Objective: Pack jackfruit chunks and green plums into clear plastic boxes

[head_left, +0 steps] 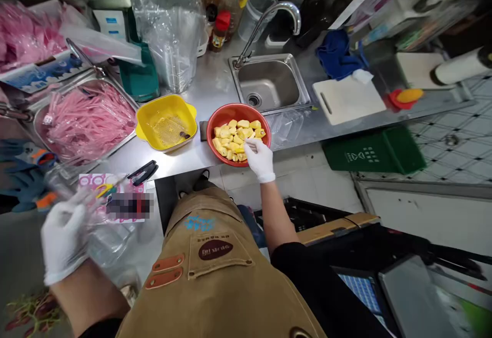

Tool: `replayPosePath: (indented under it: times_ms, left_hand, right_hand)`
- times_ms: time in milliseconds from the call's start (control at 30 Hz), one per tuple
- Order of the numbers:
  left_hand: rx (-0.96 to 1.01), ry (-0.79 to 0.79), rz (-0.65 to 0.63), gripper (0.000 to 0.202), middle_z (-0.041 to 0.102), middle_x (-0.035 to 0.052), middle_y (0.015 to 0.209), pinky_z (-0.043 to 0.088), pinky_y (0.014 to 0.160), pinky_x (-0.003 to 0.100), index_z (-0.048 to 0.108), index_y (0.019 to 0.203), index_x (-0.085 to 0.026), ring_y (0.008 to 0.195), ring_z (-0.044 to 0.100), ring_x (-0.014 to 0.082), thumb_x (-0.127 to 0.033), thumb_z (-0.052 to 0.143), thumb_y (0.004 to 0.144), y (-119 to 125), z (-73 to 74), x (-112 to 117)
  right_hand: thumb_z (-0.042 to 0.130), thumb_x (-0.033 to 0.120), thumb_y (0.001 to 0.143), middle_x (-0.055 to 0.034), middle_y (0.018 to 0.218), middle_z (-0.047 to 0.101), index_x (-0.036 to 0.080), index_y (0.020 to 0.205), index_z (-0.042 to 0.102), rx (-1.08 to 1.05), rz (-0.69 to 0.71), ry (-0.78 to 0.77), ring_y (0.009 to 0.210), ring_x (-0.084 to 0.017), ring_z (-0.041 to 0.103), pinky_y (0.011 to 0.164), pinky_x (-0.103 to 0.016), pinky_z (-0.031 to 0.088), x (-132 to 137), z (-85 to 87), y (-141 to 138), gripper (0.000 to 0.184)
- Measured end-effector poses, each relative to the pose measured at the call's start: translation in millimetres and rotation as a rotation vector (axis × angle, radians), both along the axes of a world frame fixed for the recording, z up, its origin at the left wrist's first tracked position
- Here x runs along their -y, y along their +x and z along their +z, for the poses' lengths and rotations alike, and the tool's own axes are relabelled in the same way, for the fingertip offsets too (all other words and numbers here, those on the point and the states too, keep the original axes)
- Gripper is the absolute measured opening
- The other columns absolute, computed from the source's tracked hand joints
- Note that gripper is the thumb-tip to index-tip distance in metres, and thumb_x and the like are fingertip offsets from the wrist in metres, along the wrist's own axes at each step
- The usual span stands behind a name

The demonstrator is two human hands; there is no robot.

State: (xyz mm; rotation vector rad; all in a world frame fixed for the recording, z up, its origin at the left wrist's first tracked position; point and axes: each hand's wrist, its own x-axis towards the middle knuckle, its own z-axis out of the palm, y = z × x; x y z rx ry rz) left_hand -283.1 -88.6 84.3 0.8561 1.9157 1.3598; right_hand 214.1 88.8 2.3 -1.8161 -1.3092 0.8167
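Observation:
My right hand (260, 160), in a white glove, rests its pinched fingers over a red bowl (226, 112) on the steel counter (200, 159). The bowl is full of yellow fruit chunks (236, 135), and I cannot tell whether the fingers hold a piece. My left hand (64, 236), also gloved and blurred by motion, is at the near left of the counter. It pinches a transparent plastic bag (109, 246) near a pink printed label (102, 187).
A yellow strainer basket (166, 122) stands left of the bowl, beside a steel tray of pink straws (84, 120). Black tongs (143, 172) lie near the counter edge. Behind are a steel sink (269, 83) and a white cutting board (348, 100). A green dustpan (374, 149) sits on the floor.

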Motion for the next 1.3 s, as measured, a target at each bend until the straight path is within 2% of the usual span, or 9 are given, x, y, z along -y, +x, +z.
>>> replayPosePath:
  times_ms: [200, 433, 533, 633, 733, 867, 1000, 1133, 1300]
  left_hand:
    - [0.459, 0.177, -0.272, 0.066, 0.083, 0.0078, 0.128, 0.068, 0.101, 0.053, 0.048, 0.071, -0.019, 0.116, 0.082, 0.0317, -0.058, 0.101, 0.071, 123.3, -2.3, -110.5]
    - [0.523, 0.106, -0.478, 0.073, 0.076, 0.0156, 0.142, 0.064, 0.106, 0.052, 0.043, 0.075, -0.02, 0.125, 0.077, 0.0335, -0.066, 0.1, 0.072, 186.7, -12.0, -186.7]
    - [0.527, 0.092, -0.568, 0.073, 0.075, 0.0153, 0.141, 0.064, 0.105, 0.05, 0.044, 0.075, -0.02, 0.124, 0.077, 0.0318, -0.065, 0.101, 0.07, 208.2, -10.3, -217.3]
    - [0.533, 0.066, -0.696, 0.068, 0.075, 0.0137, 0.14, 0.063, 0.107, 0.048, 0.048, 0.072, -0.019, 0.123, 0.076, 0.0296, -0.059, 0.103, 0.07, 235.6, -8.5, -245.3]
    - [0.517, 0.015, -0.845, 0.063, 0.075, 0.0128, 0.14, 0.063, 0.106, 0.046, 0.053, 0.071, -0.018, 0.121, 0.076, 0.0284, -0.055, 0.104, 0.07, 268.8, -8.0, -267.5]
    - [0.507, -0.079, -1.076, 0.061, 0.077, 0.0133, 0.136, 0.065, 0.101, 0.045, 0.059, 0.074, -0.018, 0.118, 0.077, 0.0291, -0.058, 0.105, 0.066, 311.3, -12.6, -278.0]
    - [0.534, -0.19, -1.269, 0.059, 0.077, 0.0109, 0.136, 0.065, 0.1, 0.042, 0.059, 0.073, -0.018, 0.121, 0.077, 0.0288, -0.056, 0.104, 0.07, 336.3, -23.2, -264.0]
    - [0.554, -0.277, -1.415, 0.064, 0.076, 0.0098, 0.137, 0.065, 0.098, 0.042, 0.057, 0.072, -0.018, 0.123, 0.077, 0.0305, -0.061, 0.103, 0.069, 338.9, -31.4, -240.8]
    - [0.571, -0.234, -1.587, 0.066, 0.078, 0.0078, 0.118, 0.06, 0.103, 0.042, 0.053, 0.068, -0.019, 0.124, 0.073, 0.0291, -0.063, 0.102, 0.07, 326.9, -34.6, -222.2]
  right_hand:
    - [0.072, 0.033, 0.096, -0.0159, 0.118, 0.082, 0.016, 0.118, 0.074, 0.403, 0.311, -0.173, 0.108, -0.029, 0.077, 0.105, -0.043, 0.059, -71.7, -4.6, -42.7, 0.027]
    - [0.07, 0.024, 0.092, -0.0159, 0.104, 0.08, 0.019, 0.094, 0.067, 0.359, 0.299, -0.114, 0.101, -0.032, 0.077, 0.1, -0.051, 0.061, -89.9, -9.4, -43.6, 0.006]
    - [0.069, 0.039, 0.092, -0.014, 0.122, 0.08, 0.021, 0.11, 0.069, 0.014, 0.143, 0.048, 0.115, -0.031, 0.075, 0.105, -0.049, 0.061, -78.1, -4.0, -13.0, 0.025]
    - [0.067, 0.062, 0.092, -0.014, 0.137, 0.076, 0.023, 0.127, 0.067, -0.605, 0.008, 0.158, 0.117, -0.03, 0.076, 0.089, -0.043, 0.066, -48.1, 7.1, 21.6, 0.053]
    - [0.065, 0.07, 0.092, -0.0136, 0.137, 0.077, 0.025, 0.133, 0.065, -0.938, -0.061, 0.205, 0.108, -0.028, 0.079, 0.078, -0.041, 0.067, -7.1, 21.5, 41.0, 0.061]
    - [0.075, 0.069, 0.089, -0.0129, 0.136, 0.077, 0.027, 0.127, 0.065, -1.005, -0.191, 0.336, 0.108, -0.028, 0.079, 0.083, -0.043, 0.068, 47.1, 37.7, 37.6, 0.058]
    - [0.085, 0.062, 0.086, -0.0094, 0.131, 0.078, 0.029, 0.127, 0.066, -0.844, -0.328, 0.414, 0.11, -0.029, 0.077, 0.09, -0.046, 0.068, 93.9, 50.5, 15.2, 0.056]
    - [0.083, 0.038, 0.092, -0.0072, 0.131, 0.077, 0.028, 0.126, 0.07, -0.336, -0.357, 0.442, 0.118, -0.028, 0.074, 0.106, -0.048, 0.062, 121.7, 63.1, -15.1, 0.038]
    - [0.078, 0.021, 0.095, -0.0113, 0.129, 0.077, 0.025, 0.124, 0.075, 0.358, -0.162, 0.24, 0.118, -0.032, 0.068, 0.108, -0.049, 0.058, 127.9, 74.5, -44.9, 0.03]
